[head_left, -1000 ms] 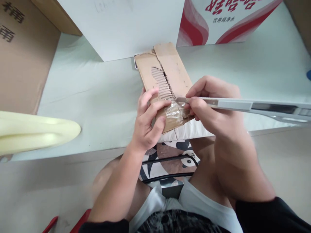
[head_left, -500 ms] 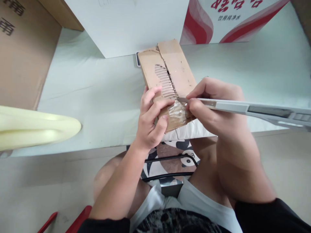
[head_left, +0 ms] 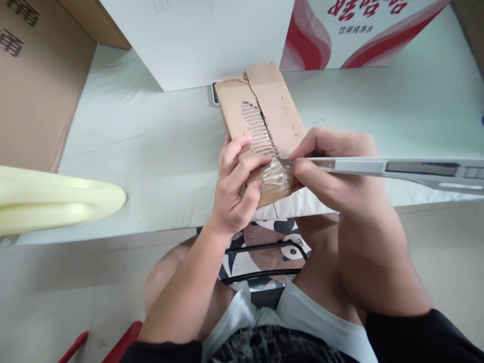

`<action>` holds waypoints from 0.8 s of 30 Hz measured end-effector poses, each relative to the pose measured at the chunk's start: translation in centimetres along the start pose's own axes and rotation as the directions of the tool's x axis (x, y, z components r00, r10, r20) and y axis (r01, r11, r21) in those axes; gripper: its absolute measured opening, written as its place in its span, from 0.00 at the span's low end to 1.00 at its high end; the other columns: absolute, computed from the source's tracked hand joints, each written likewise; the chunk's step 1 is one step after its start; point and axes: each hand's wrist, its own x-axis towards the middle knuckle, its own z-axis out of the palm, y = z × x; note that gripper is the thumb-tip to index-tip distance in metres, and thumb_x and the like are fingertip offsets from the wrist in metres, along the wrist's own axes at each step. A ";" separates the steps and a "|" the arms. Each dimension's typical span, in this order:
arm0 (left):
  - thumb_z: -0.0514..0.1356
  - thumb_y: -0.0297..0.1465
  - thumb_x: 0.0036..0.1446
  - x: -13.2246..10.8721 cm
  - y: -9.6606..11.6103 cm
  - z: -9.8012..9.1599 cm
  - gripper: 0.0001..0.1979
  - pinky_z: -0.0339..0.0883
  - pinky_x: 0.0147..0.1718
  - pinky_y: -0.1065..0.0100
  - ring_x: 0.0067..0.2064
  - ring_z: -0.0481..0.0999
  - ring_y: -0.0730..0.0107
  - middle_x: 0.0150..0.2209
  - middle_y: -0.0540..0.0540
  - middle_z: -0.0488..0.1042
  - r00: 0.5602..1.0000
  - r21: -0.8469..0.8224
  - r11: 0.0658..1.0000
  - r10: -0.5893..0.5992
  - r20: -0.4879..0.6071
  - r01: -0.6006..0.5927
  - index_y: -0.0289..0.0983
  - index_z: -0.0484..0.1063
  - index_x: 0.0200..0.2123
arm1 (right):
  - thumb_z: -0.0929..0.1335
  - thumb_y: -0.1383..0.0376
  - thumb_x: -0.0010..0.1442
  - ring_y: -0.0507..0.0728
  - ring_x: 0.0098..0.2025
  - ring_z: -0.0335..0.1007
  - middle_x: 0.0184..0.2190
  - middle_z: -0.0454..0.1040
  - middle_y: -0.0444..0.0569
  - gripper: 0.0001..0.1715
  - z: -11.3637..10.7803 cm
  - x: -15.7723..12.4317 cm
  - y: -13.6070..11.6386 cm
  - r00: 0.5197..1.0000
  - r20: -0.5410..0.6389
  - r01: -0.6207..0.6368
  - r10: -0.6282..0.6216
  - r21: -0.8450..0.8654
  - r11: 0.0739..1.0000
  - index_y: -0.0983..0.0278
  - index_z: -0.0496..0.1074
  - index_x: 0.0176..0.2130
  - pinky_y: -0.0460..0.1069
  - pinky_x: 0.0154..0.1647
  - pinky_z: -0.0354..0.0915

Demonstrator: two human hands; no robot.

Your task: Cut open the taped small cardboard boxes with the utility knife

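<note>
A small brown cardboard box (head_left: 272, 108) lies at the near edge of a pale table (head_left: 151, 151), its top torn so the corrugated layer shows. Clear tape (head_left: 275, 177) crosses its near end. My left hand (head_left: 234, 189) grips the box's near left side, fingers curled over the top. My right hand (head_left: 336, 174) pinches a long grey utility knife (head_left: 378, 166) near its tip. The blade tip rests at the tape by the seam in the box top.
A pale yellow plastic object (head_left: 56, 199) sticks in from the left. A large brown carton (head_left: 34, 85) stands at the left, a white board (head_left: 196, 40) behind the box, and a red-and-white printed carton (head_left: 359, 30) at the back right. My lap is below the table edge.
The knife handle has levelled out slightly and my right hand has edged a little lower; the blade tip stays at the tape. My left hand keeps its grip on the box.
</note>
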 end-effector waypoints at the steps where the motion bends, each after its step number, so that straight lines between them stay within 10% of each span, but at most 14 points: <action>1: 0.48 0.44 0.72 0.0 0.0 0.0 0.18 0.54 0.74 0.46 0.69 0.66 0.56 0.66 0.47 0.63 1.000 0.000 1.000 -0.003 -0.001 0.003 0.52 0.70 0.58 | 0.67 0.69 0.50 0.48 0.23 0.60 0.19 0.69 0.39 0.04 0.0 0.0 0.1 1.000 0.008 0.005 -0.005 0.019 1.000 0.62 0.71 0.25 0.47 0.23 0.55; 24: 0.46 0.44 0.74 -0.2 0.3 0.4 0.19 0.55 0.73 0.43 0.70 0.65 0.51 0.66 0.41 0.62 1.000 0.028 1.000 0.001 0.000 -0.001 0.45 0.70 0.56 | 0.66 0.71 0.48 0.49 0.20 0.58 0.16 0.67 0.40 0.08 -0.8 0.1 0.2 0.999 0.035 -0.001 -0.003 0.093 0.996 0.61 0.71 0.21 0.47 0.20 0.52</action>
